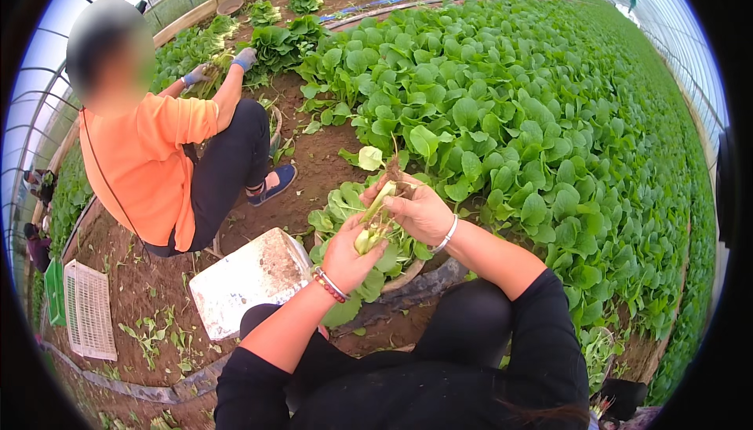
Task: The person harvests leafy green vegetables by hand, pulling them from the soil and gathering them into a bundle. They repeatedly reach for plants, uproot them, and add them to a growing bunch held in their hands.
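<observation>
Both hands meet over a heap of loose green leaves in front of my knees. My left hand is closed around the pale stalks of a leafy green plant. Close against it, my right hand grips the same plant near its root end, fingers and thumb pinched. Brown, soil-covered roots stick up above the fingers. The plant's leafy end is partly hidden by my left hand. Under the hands, the rim of a round basket shows among the leaves.
A dirty white foam box stands left of my knee. Further left, a person in an orange top crouches, gloved hands on greens. A white plastic crate lies on the soil. Dense green plants fill the right side.
</observation>
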A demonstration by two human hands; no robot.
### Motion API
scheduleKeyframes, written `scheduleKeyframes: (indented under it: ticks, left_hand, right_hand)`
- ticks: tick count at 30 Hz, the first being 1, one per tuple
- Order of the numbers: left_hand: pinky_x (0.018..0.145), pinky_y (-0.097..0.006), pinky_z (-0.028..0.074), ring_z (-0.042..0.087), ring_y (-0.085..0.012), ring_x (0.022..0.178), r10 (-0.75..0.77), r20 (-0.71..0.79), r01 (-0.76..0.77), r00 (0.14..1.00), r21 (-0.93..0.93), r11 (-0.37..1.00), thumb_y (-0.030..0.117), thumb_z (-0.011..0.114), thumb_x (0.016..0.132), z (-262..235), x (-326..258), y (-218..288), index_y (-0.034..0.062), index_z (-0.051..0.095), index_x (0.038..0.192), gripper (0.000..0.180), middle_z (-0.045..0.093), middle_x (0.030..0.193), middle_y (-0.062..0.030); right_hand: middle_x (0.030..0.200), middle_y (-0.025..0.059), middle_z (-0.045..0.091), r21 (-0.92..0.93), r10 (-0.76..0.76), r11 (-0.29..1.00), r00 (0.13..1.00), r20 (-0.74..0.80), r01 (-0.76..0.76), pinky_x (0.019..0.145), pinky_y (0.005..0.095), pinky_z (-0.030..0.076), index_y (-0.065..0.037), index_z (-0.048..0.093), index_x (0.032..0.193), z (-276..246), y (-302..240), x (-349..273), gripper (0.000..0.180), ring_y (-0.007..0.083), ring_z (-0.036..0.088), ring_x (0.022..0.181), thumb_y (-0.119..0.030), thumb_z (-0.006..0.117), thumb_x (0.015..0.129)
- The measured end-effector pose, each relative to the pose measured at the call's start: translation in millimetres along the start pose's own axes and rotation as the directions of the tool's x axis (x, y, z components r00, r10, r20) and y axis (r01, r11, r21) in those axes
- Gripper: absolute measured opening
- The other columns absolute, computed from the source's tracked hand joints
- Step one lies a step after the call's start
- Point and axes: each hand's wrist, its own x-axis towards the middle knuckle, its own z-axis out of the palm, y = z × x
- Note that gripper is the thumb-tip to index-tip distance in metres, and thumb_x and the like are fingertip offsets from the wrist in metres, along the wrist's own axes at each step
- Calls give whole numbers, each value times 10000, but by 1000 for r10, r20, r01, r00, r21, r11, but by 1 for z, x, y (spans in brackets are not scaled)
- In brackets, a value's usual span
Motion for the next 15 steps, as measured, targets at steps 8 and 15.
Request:
scheduleKeyframes:
  ticks: [8, 15]
  left_hand:
    - [730, -380, 454, 562, -335, 831, -44, -43, 56, 998, 366, 929, 193, 601, 758, -18, -9, 26, 14, 594, 933, 250, 548, 974, -163]
    - [686, -383, 449, 559, -338, 756, -159, -4, 154, 987, 266, 952, 217, 605, 767, -4, -3, 23, 31, 603, 904, 231, 559, 890, -147]
  right_hand:
    - [944, 121, 618, 304, -99, 940, 977, -187, 154, 871, 362, 460, -13, 503, 1065, 9, 3, 9, 212, 247, 586, 951, -150, 410, 932]
    - [1044, 133, 592, -564, 17, 789, 926, -377, -245, 880, 321, 444, 29, 411, 1228, -66, -5, 5, 384, 237, 573, 987, -128, 477, 884]
